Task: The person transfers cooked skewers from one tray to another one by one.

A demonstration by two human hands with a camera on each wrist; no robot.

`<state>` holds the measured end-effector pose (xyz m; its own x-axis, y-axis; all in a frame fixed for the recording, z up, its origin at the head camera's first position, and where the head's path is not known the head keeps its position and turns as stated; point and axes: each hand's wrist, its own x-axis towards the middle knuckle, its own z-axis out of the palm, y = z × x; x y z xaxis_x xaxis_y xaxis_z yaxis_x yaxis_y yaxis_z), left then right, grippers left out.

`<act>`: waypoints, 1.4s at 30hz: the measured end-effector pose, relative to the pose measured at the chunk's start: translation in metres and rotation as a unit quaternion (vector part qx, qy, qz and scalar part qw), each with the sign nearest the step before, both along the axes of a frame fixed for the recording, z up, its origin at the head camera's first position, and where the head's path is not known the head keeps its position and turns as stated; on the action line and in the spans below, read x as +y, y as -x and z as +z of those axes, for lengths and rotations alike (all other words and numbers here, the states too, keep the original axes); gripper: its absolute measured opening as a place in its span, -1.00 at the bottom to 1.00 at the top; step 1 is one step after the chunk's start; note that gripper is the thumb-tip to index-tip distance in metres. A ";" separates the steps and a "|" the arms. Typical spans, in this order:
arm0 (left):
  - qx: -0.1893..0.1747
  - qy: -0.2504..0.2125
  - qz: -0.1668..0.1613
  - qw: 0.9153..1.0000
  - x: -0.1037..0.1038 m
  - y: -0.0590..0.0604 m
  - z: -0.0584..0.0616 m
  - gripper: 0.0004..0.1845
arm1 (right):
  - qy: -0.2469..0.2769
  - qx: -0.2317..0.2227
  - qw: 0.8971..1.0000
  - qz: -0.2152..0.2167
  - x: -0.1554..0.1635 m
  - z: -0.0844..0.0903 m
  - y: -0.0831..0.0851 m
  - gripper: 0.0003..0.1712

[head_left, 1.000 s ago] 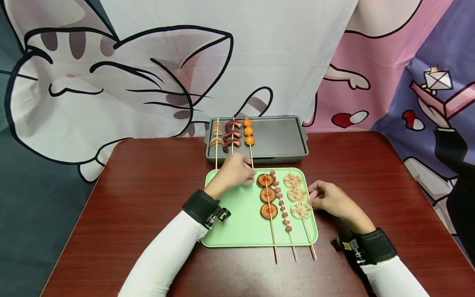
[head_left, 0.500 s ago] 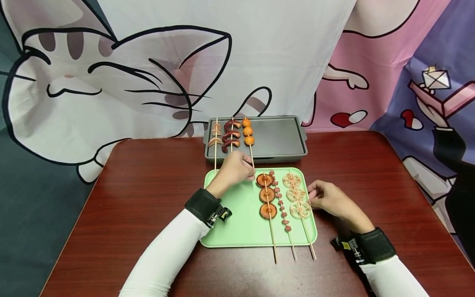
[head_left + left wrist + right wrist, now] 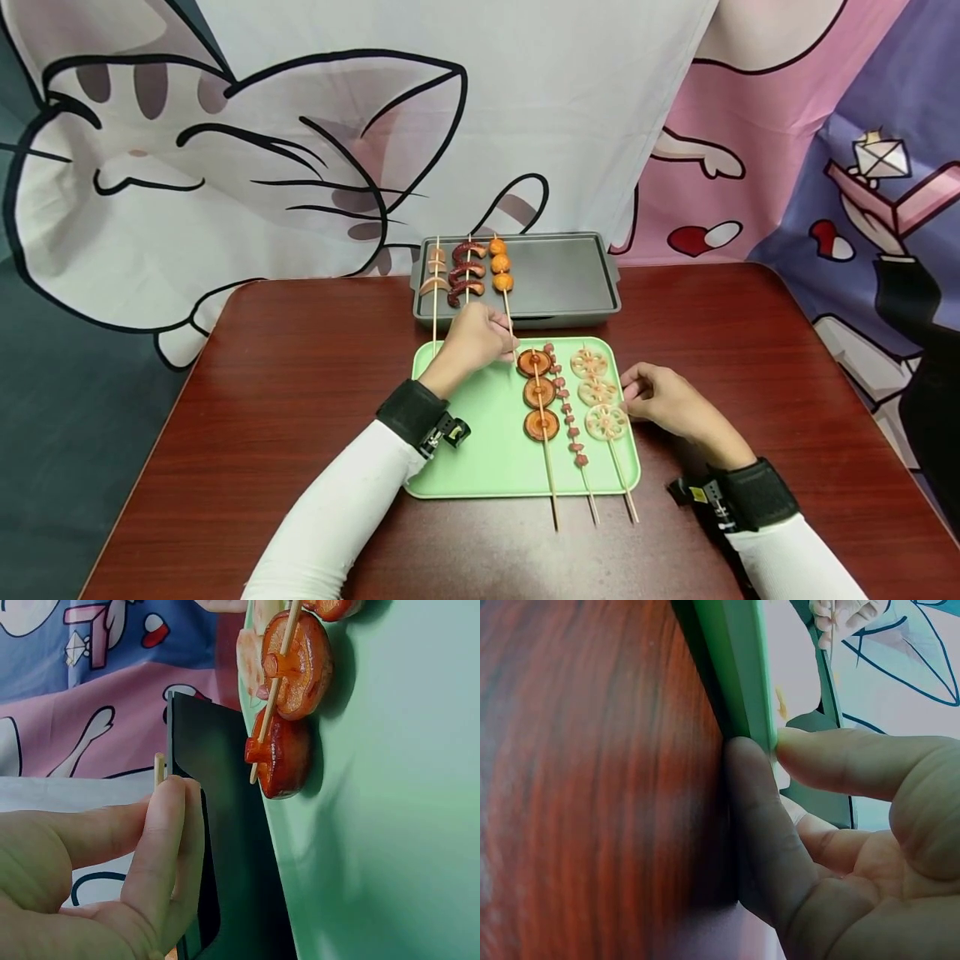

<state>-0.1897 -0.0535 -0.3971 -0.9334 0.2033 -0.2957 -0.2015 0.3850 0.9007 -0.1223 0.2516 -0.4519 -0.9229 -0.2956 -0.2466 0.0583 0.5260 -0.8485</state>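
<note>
Near the front edge of the grey baking tray [image 3: 562, 283], my left hand [image 3: 474, 340] pinches the stick of a skewer with several orange balls [image 3: 502, 263]; the balls lie over the tray. In the left wrist view, the stick's end [image 3: 159, 766] pokes out past the fingertips of the left hand [image 3: 142, 862]. My right hand [image 3: 663, 400] grips the right rim of the green tray [image 3: 480, 450] between thumb and finger, plain in the right wrist view, where the hand [image 3: 832, 825] holds the tray edge [image 3: 739, 675].
On the baking tray lie a skewer of pale slices [image 3: 435, 285] and a skewer of dark red curled pieces [image 3: 467, 271]. The green tray bears a mushroom-like skewer [image 3: 541, 425], a small pink meat skewer [image 3: 575, 447] and a lotus root skewer [image 3: 606, 422], sticks overhanging its front edge.
Almost nothing differs. My left hand has shifted very slightly, still pinching the skewer stick, and my right hand stays on the green tray's rim.
</note>
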 end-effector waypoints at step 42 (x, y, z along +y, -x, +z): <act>-0.051 -0.144 -0.056 0.987 -0.019 -0.051 0.026 -0.67 | -0.003 0.000 1.000 0.013 0.002 0.003 0.001 -0.63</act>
